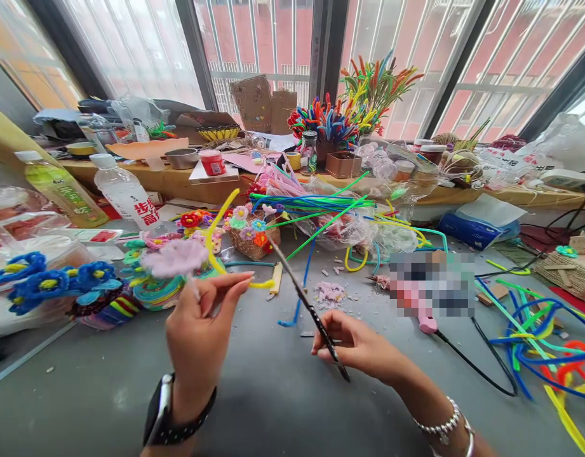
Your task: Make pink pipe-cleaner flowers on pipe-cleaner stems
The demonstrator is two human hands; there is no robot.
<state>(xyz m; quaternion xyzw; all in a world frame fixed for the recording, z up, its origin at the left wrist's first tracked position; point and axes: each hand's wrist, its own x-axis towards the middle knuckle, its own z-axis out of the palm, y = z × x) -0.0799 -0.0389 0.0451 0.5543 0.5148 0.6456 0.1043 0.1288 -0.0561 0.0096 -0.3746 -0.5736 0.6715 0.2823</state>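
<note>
My left hand (pixel 199 327), with a black watch on its wrist, pinches a bent yellow pipe cleaner (pixel 211 238) between thumb and fingertips. One end of it curves upward and the other sticks out to the right. My right hand (pixel 352 343) is closed around the dark lower part of long, thin scissors or a similar tool (pixel 304 295), its pale tip slanting up and left. A small woven basket with pipe-cleaner flowers (pixel 251 235) stands behind the hands. The tool's tip overlaps the basket's right edge in view; contact is unclear.
Blue pipe-cleaner flowers (pixel 49 282) and two bottles (pixel 125 190) stand at left. Green and blue pipe cleaners (pixel 321 206) lie across plastic wrap behind. A pink corded tool (pixel 425 314) rests at right, beside tangled pipe cleaners (pixel 535 330). Pink scraps (pixel 330 292) lie mid-table.
</note>
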